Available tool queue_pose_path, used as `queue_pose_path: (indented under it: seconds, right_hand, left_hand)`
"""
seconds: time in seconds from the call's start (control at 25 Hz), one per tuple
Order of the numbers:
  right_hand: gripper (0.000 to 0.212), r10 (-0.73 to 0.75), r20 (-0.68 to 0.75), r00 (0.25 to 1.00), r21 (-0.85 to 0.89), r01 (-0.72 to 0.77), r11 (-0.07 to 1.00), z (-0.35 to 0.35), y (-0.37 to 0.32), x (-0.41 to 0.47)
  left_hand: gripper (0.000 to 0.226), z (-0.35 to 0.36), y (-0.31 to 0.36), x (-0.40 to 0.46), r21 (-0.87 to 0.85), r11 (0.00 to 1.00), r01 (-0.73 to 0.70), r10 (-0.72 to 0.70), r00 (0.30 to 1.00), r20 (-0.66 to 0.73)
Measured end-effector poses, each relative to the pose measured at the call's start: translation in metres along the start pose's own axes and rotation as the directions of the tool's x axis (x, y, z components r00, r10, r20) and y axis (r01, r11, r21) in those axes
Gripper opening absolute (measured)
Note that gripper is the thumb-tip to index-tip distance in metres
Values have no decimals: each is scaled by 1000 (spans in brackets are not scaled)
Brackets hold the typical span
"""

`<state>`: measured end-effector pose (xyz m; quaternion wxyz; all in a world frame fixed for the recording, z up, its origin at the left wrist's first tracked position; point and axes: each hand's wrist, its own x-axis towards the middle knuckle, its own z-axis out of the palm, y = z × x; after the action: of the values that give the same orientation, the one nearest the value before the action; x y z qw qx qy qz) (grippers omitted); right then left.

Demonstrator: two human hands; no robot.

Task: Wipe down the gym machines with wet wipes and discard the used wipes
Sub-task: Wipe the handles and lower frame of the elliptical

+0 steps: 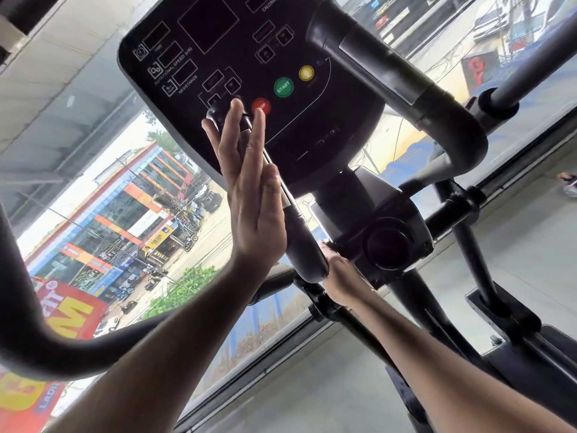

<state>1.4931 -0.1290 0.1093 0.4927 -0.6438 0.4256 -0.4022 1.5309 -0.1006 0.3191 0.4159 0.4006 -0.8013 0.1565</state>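
The black console [327, 98] of an exercise machine fills the top, with red, green and yellow buttons. In front of it a short black handle [304, 245] with a metal section slants up to the left. My left hand [249, 198] lies flat against this handle, fingers straight and pointing up at the console. My right hand [338, 273] reaches in lower down, beside the handle's thick end and the round pivot housing [390, 245]. Its fingers are hidden behind the handle. No wipe shows in either hand.
A thick curved handlebar [406, 82] loops round the console's right side. A black swing arm [31, 323] crosses the lower left. Behind the machine is a large window [125, 214] onto a street. Grey floor [515, 245] lies to the right.
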Motion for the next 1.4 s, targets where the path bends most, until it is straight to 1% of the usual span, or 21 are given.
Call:
queue_pose_path:
  seconds: [0.08, 0.16, 0.24, 0.32, 0.36, 0.44, 0.52, 0.56, 0.64, 0.76, 0.8, 0.88, 0.96, 1.04, 1.08, 1.16, 1.2, 1.28, 1.32, 1.4]
  right_hand:
    - [66, 19, -2, 1000, 94, -19, 995, 4, -1, 0]
    - [67, 36, -33, 999, 214, -28, 976, 12, 1, 0]
    - [71, 59, -3, 998, 346, -55, 937, 20, 8, -4]
    - [75, 80, -23, 997, 441, -62, 895, 15, 9, -18]
    - [75, 99, -53, 994, 462, -63, 885, 9, 3, -31]
    - [68, 140, -110, 984, 516, -64, 854, -8, -17, -61]
    - [64, 105, -109, 989, 598, -19, 801, -14, -34, -86]
    - [66, 96, -106, 990, 608, -12, 793, -14, -40, -90]
    - [73, 96, -109, 989, 577, -16, 817, -5, -41, -81]
    - [77, 88, -68, 994, 512, -41, 858, 13, -14, -42]
    - [79, 84, -67, 994, 437, -47, 898, 14, -6, -30]
    - [86, 40, -90, 995, 222, -19, 975, 18, 12, -13]
    - [88, -41, -122, 992, 58, 49, 997, 24, 25, -7]
    - [86, -103, -146, 984, -19, 101, 995, 32, 30, -6]
    - [80, -96, -149, 984, -16, 95, 995, 33, 25, -7]
    - [54, 8, -173, 985, 46, 0, 999, 28, 10, -12]
    - [44, 49, -190, 981, 89, -32, 996, 22, 2, -17]
    - [41, 109, -242, 964, 232, -52, 971, 15, -9, -25]
    - [37, 127, -264, 956, 322, -37, 946, 11, -11, -29]
    - [31, 161, -260, 952, 525, 0, 851, 6, -19, -39]
  left_hand:
    - [52, 1, 0, 1, 2, 1000, 2, -2, 1000, -14]
    - [51, 1, -1, 0, 1, 1000, -5, 5, 1000, -26]
    - [51, 2, -1, -1, 0, 1000, -12, 12, 1000, -22]
    - [51, 2, 0, 0, -6, 1000, -17, 17, 1000, -12]
    - [51, 2, 0, 0, -11, 1000, -18, 17, 1000, -10]
    - [51, 3, -1, -1, -27, 1000, -16, 16, 1000, -11]
    - [50, 3, -3, -1, -34, 999, -15, 14, 1000, -12]
    - [50, 3, -4, -1, -35, 999, -18, 18, 1000, -13]
    - [50, 2, -4, 1, -28, 999, -31, 31, 999, -18]
    - [50, 3, -3, 1, -15, 999, -41, 41, 999, -20]
    - [50, 3, -3, 1, -8, 999, -43, 43, 999, -20]
    - [50, 3, -4, 1, -6, 999, -51, 50, 998, -25]
    - [50, 3, -5, 1, -5, 998, -56, 55, 998, -39]
    - [49, 4, -5, 1, -5, 999, -54, 54, 997, -56]
    - [50, 4, -6, 1, -12, 999, -51, 50, 997, -59]
    - [50, 4, -5, -1, -24, 999, -32, 31, 998, -59]
    - [50, 5, -5, -1, -31, 999, -30, 28, 998, -55]
    - [50, 6, -7, 0, -69, 997, -32, 28, 998, -51]
    - [50, 7, -8, 0, -88, 996, -30, 25, 998, -57]
    - [49, 7, -10, -2, -106, 994, -38, 30, 997, -72]
